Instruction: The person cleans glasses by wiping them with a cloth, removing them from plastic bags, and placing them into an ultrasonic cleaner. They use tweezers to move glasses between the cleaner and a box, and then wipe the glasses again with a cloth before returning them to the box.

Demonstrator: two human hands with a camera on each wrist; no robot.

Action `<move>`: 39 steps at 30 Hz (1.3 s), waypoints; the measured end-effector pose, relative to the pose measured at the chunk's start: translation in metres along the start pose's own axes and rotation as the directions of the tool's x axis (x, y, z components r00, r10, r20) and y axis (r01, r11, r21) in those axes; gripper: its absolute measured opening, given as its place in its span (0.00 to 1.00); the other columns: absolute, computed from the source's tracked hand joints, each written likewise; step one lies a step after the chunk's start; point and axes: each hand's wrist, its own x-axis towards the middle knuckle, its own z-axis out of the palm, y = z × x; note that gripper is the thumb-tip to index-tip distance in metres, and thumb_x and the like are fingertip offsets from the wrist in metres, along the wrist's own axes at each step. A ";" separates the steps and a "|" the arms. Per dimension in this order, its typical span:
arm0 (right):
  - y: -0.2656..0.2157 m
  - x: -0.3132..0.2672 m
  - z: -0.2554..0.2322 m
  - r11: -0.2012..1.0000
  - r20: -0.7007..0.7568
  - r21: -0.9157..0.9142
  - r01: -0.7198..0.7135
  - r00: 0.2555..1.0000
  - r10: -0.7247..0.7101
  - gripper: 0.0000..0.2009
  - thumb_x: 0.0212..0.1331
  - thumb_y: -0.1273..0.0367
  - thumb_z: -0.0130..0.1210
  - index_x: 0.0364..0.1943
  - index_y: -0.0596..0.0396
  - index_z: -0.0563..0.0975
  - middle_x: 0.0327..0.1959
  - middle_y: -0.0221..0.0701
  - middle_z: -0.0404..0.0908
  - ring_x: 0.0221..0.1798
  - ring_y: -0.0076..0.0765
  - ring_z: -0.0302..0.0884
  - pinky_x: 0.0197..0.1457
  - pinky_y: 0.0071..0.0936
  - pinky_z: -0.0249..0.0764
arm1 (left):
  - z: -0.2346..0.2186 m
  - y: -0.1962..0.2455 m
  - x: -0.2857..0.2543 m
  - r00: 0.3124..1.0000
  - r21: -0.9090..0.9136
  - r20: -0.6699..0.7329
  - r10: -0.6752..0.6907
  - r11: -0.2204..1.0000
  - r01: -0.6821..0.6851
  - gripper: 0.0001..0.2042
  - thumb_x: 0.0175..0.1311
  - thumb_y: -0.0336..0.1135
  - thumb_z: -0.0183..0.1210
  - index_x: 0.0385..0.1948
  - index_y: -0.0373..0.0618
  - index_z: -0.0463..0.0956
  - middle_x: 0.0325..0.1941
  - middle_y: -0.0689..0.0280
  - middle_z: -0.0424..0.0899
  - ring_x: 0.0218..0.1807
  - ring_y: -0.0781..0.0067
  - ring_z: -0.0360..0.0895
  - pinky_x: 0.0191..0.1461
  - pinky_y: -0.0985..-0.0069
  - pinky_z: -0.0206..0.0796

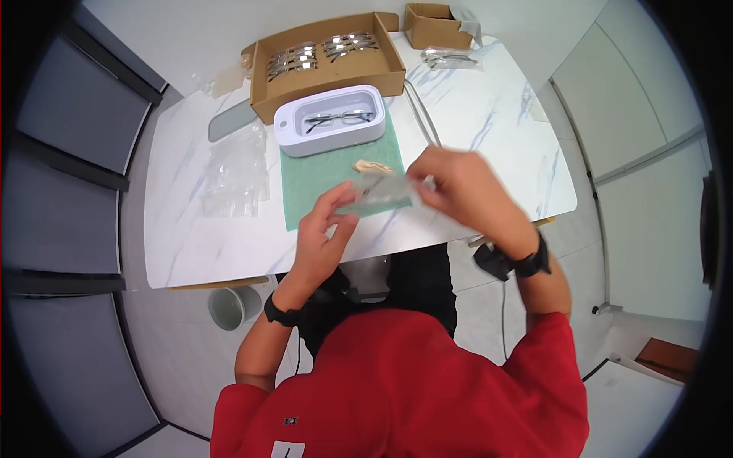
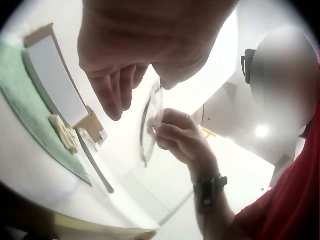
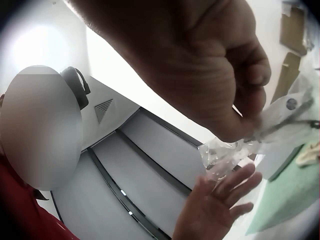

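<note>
My right hand (image 1: pixel 460 183) pinches a clear plastic bag (image 1: pixel 384 192) between thumb and fingers, over the table's near side. A dark, thin eyeglass temple (image 3: pixel 292 117) shows through the plastic in the right wrist view. At the bag's other end is my left hand (image 1: pixel 317 243), its fingers extended and spread from the thumb, fingertips right at the plastic. Behind the bag, a beige cloth (image 1: pixel 372 166) lies crumpled on a green towel (image 1: pixel 311 187). A white ultrasonic cleaner (image 1: pixel 336 146) stands on the towel's far part, with a pair of glasses (image 1: pixel 340 117) in its basin.
Several pairs of glasses sit in rows in an open cardboard box (image 1: pixel 395 75) at the back. Beside it are a smaller box (image 1: pixel 424 34) and bagged glasses (image 1: pixel 450 59). Flat clear bags (image 1: pixel 235 175) and a grey lid (image 1: pixel 233 120) lie left. A bin (image 1: pixel 227 309) stands below.
</note>
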 end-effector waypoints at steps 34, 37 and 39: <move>0.356 0.129 -0.024 0.857 -0.109 -0.490 -0.162 0.986 0.124 0.07 0.57 0.71 0.59 0.39 0.51 0.83 0.37 0.40 0.85 0.43 0.52 0.83 0.47 0.45 0.78 | -0.028 -0.065 -0.039 0.993 0.894 0.070 0.092 0.436 -0.104 0.31 0.59 0.47 0.66 0.60 0.36 0.72 0.72 0.49 0.67 0.76 0.37 0.58 0.74 0.46 0.54; 0.352 0.116 -0.049 0.842 -0.210 -0.464 -0.273 0.958 0.195 0.09 0.58 0.70 0.59 0.42 0.51 0.83 0.39 0.39 0.85 0.46 0.51 0.82 0.51 0.44 0.77 | -0.028 -0.065 -0.039 0.991 0.896 0.066 0.113 0.431 -0.108 0.31 0.60 0.48 0.65 0.60 0.36 0.72 0.72 0.49 0.68 0.75 0.37 0.59 0.73 0.46 0.55; 0.352 0.099 -0.062 0.829 -0.232 -0.431 -0.358 0.931 0.282 0.08 0.60 0.68 0.59 0.41 0.52 0.83 0.40 0.38 0.85 0.46 0.50 0.82 0.51 0.42 0.77 | -0.028 -0.065 -0.039 0.990 0.896 0.068 0.121 0.430 -0.114 0.30 0.60 0.48 0.65 0.60 0.36 0.72 0.71 0.49 0.68 0.75 0.37 0.59 0.73 0.46 0.55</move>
